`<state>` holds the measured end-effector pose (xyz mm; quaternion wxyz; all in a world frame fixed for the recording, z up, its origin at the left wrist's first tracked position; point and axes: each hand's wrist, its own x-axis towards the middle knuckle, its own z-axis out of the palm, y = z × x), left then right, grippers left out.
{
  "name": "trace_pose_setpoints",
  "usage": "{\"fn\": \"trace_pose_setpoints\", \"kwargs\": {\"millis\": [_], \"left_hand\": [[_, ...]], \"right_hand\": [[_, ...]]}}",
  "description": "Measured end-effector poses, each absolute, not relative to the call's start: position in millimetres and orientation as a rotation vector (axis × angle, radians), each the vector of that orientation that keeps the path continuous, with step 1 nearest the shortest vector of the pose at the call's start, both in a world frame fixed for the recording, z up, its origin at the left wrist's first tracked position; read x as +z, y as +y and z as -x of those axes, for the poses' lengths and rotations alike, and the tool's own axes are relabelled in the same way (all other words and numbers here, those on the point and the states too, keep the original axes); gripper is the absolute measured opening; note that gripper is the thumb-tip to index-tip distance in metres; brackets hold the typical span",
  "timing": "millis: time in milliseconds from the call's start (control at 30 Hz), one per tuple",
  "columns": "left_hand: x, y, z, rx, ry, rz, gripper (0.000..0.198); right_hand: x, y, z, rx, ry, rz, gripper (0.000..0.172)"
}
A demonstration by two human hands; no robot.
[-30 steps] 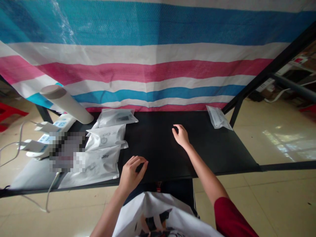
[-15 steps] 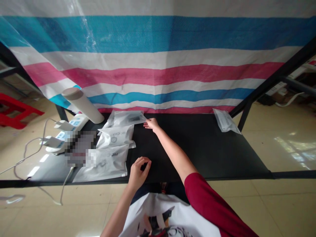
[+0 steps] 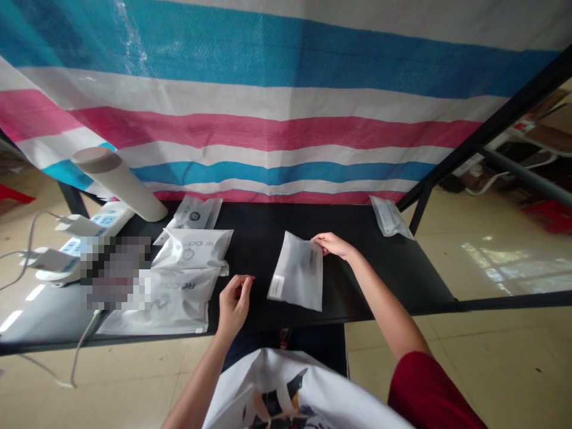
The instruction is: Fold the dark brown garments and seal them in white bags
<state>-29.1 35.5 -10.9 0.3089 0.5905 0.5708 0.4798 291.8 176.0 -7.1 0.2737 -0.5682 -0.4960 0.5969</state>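
Observation:
My right hand [image 3: 333, 245] pinches the upper right corner of a frosted plastic pouch [image 3: 298, 275] in the middle of the black table. The pouch has a white label at its lower left and a faint darker shape inside. My left hand [image 3: 235, 302] is closed near the front edge, thumb and fingers curled together, with nothing visible in it. To its left lie several white printed pouches: a front pouch [image 3: 167, 307], a middle pouch [image 3: 196, 249] overlapping it, and a back pouch [image 3: 195, 213].
Another white pouch [image 3: 390, 217] lies at the back right of the black table [image 3: 357, 292]. On the left are a white bottle [image 3: 129, 187], a power strip [image 3: 84, 253] with plugged chargers and a cable. A striped sheet [image 3: 277, 131] hangs behind.
My right hand has drawn the frosted pouch off the back of the left group, rightward and toward me. My left hand stays near the front edge. The view has shifted slightly right.

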Motion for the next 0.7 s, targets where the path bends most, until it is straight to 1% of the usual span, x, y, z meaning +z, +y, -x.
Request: {"fn": "trace_pose_setpoints", "kwargs": {"millis": [100,167,233,300,400,467,567,700], "left_hand": [[1,53,19,1.265,1.523,-1.590,0.031],[10,67,8,1.172,1.531,-1.732,0.029],[17,81,-6,1.000,1.517,-1.913,0.028],[19,93,-20,0.726,1.503,-2.051,0.028],[16,104,-34,0.376,1.538,-2.079,0.028],[14,109,-37,0.335,1.531,-2.028,0.027],[12,115,-33,0.373,1.434,-1.983,0.025],[9,122,-29,0.400,1.318,-1.966,0.030]], "right_hand": [[-13,154,-280,1.697,-1.535,1.393,0.029],[-21,142,-260,1.702,-1.553,1.333,0.031],[-30,132,-236,1.666,-1.531,1.298,0.028],[-39,124,-215,1.591,-1.502,1.292,0.024],[-48,119,-200,1.442,-1.459,1.319,0.022],[-50,117,-200,1.369,-1.449,1.333,0.025],[-49,115,-205,1.339,-1.501,1.324,0.033],[-46,111,-206,1.369,-1.514,1.308,0.039]]}}
